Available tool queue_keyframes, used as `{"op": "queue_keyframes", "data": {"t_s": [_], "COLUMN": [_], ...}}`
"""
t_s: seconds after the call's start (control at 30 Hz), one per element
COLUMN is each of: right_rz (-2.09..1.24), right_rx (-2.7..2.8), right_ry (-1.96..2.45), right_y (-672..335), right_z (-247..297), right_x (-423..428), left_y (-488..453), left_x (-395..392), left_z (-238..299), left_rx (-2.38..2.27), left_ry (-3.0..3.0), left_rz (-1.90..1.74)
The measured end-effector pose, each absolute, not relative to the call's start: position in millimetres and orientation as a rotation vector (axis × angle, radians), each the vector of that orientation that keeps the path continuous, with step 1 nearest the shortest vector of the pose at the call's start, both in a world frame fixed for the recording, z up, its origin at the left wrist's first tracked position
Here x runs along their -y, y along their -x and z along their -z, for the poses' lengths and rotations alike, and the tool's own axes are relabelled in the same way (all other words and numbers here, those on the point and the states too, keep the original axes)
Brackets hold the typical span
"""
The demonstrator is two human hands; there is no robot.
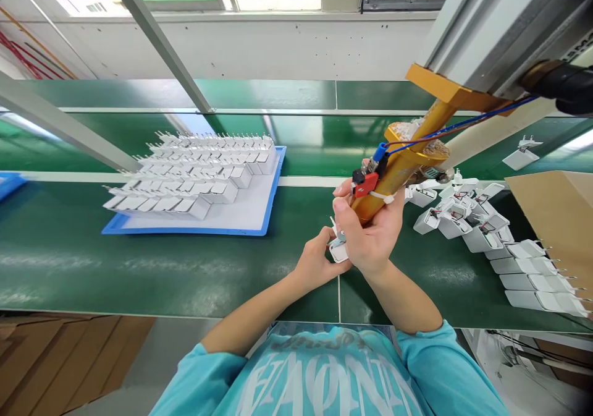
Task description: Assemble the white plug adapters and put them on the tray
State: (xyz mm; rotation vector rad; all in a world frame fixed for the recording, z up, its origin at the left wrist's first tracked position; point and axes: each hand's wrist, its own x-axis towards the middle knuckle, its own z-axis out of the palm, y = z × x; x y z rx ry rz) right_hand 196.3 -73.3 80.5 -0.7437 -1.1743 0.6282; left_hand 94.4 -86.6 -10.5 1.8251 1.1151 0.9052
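Note:
My right hand (pixel 370 233) is wrapped round the lower end of a gold-coloured hanging tool (pixel 402 161) with a red switch and blue and red wires. My left hand (pixel 317 261) pinches a small white charger part (pixel 338 249) just under the tool's tip, over the green belt (pixel 185 261). The part is mostly hidden by both hands.
A blue tray (pixel 259 218) lined with several rows of white charger shells stands at the left on the belt. A loose heap of white charger shells (pixel 467 218) lies at the right, beside a cardboard box (pixel 556 218). Metal frame bars cross overhead.

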Motion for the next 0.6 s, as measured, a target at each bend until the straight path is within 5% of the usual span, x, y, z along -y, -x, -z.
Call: {"op": "queue_keyframes", "data": {"t_s": [0.6], "right_rz": [-0.578], "right_rx": [1.167], "right_ry": [0.706], "right_y": [-195.6], "right_z": [-81.9], "right_x": [69.3], "left_y": [-99.0], "left_x": [86.9], "left_z": [7.3], "left_rx": [-1.136], "left_ry": [-1.712], "left_rz": [-0.918]}}
